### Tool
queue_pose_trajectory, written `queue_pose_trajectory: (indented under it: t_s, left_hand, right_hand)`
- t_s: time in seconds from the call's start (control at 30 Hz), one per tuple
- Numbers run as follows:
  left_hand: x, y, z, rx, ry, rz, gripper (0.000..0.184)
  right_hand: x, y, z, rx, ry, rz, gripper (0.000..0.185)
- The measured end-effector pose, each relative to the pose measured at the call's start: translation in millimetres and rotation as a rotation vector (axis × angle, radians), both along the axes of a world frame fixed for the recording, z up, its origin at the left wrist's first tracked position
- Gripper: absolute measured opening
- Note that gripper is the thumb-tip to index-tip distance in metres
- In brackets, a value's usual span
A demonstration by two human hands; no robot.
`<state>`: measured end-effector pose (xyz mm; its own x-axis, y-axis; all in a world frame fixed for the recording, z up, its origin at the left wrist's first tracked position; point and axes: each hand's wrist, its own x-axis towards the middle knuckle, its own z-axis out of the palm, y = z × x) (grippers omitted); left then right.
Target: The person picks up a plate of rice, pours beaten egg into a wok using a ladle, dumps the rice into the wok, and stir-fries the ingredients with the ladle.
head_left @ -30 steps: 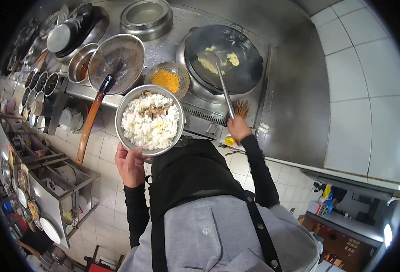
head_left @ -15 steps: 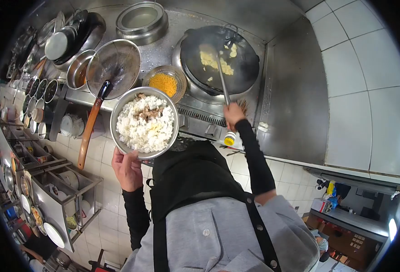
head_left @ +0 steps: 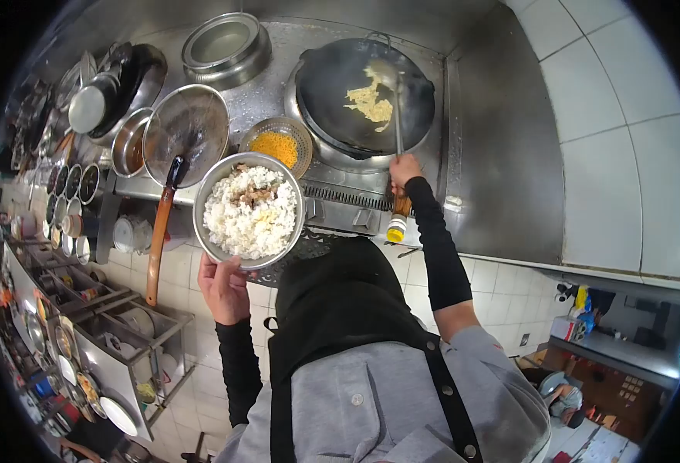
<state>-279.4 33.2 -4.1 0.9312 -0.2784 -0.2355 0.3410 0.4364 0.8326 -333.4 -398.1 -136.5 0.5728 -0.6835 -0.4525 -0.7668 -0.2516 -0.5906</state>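
My left hand (head_left: 225,290) grips the lower rim of a metal bowl (head_left: 210,248), thumb over the edge. White rice (head_left: 239,228) with some brown bits fills the bowl. My right hand (head_left: 404,168) is closed around the handle of a ladle (head_left: 399,116). The ladle's head rests in a black wok (head_left: 320,116), against pale yellow egg (head_left: 369,106) spread near the middle. Below the right hand, in line with the handle, is a brown piece with a white and yellow end (head_left: 396,228); I cannot tell whether it belongs to the ladle.
A perforated strainer (head_left: 306,147) with orange-yellow bits sits between bowl and wok. Left of it lie a mesh skimmer (head_left: 193,108) with its wooden handle over the counter's edge, and a metal pot (head_left: 130,147). A lidded pot (head_left: 228,65) stands behind. Another person (head_left: 563,395) is at lower right.
The ladle's head has shifted right and toward the far side of the wok, its handle now nearly upright in view. The egg has gathered into a more joined patch. The bowl stays held.
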Motion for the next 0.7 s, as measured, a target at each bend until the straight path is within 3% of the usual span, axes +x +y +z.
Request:
queue_pose_trajectory:
  t_s: [0.1, 0.17, 0.23, 0.3, 0.37, 0.4, 0.5, 0.57, 0.63, 0.7]
  left_hand:
    - [3, 1, 3, 0.018, 0.02, -0.034, 0.032]
    - [6, 5, 1, 0.03, 0.064, -0.044, 0.034]
    - [8, 1, -7, 0.059, 0.103, -0.046, 0.035]
    - [11, -3, -8, 0.1, 0.14, -0.034, 0.034]
    - [17, -2, -12, 0.129, 0.147, -0.041, 0.031]
    - [21, 3, -18, 0.149, 0.147, -0.059, 0.032]
    - [41, -16, -29, 0.159, 0.087, -0.155, 0.033]
    - [52, -51, -18, 0.201, 0.027, -0.168, 0.017]
    - [76, -80, -27, 0.259, -0.066, -0.218, 0.006]
    - [102, -120, -28, 0.343, -0.254, -0.271, 0.008]
  right_hand:
    - [1, 16, 3, -0.053, -0.041, 0.12, 0.037]
    - [-15, 62, 83, 0.029, 0.016, 0.125, 0.034]
    - [-43, 69, 47, -0.262, -0.106, 0.192, 0.028]
    - [-72, 87, 62, -0.253, -0.086, 0.208, 0.026]
    - [-93, 100, 107, -0.152, -0.042, 0.227, 0.026]
    - [-95, 108, 136, 0.087, 0.054, 0.097, 0.027]
    - [-90, 82, 46, -0.142, -0.054, 0.166, 0.026]
    - [-71, 62, 18, -0.325, -0.202, 0.168, 0.025]
    - [-70, 50, 12, -0.184, -0.239, 0.01, 0.025]
    - [-75, 50, 30, 0.029, -0.322, -0.169, 0.025]
